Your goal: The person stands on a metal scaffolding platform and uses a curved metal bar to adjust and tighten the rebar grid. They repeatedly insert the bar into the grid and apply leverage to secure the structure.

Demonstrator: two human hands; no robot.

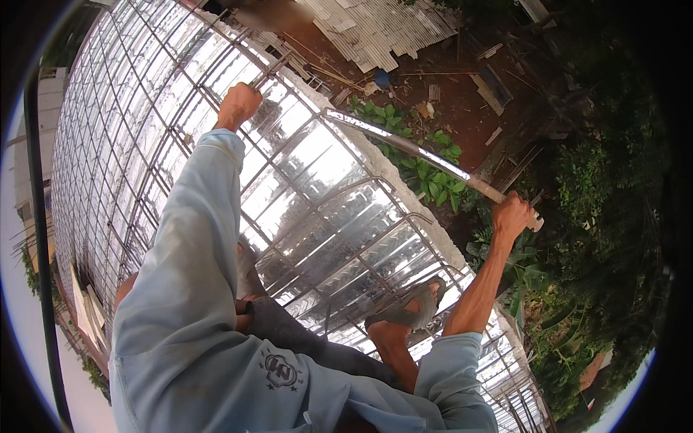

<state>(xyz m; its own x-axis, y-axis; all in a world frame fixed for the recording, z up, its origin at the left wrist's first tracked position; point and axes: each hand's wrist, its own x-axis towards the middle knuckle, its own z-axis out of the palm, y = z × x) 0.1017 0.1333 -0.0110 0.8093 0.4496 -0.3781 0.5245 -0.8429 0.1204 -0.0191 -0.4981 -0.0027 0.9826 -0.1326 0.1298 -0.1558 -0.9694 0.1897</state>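
Note:
My left hand (238,105) is closed on a short rebar end (272,69) near the top edge of a steel mesh (166,94), which lies over shiny metal decking (289,151). My right hand (511,216) grips a long metal bar (404,143) near its slotted end, out past the slab edge. The bar's far end is over the mesh's border, to the right of my left hand; whether it touches the steel I cannot tell. My right foot in a grey sandal (404,310) rests on the decking among the bars.
A rough concrete edge (382,169) borders the decking. Far below are red earth (462,108), corrugated sheets (368,29), scrap planks (491,94), leafy plants (440,180) and dense trees (599,216). Curved rebar hooks (419,216) stick out along the edge. Buildings show at the far left.

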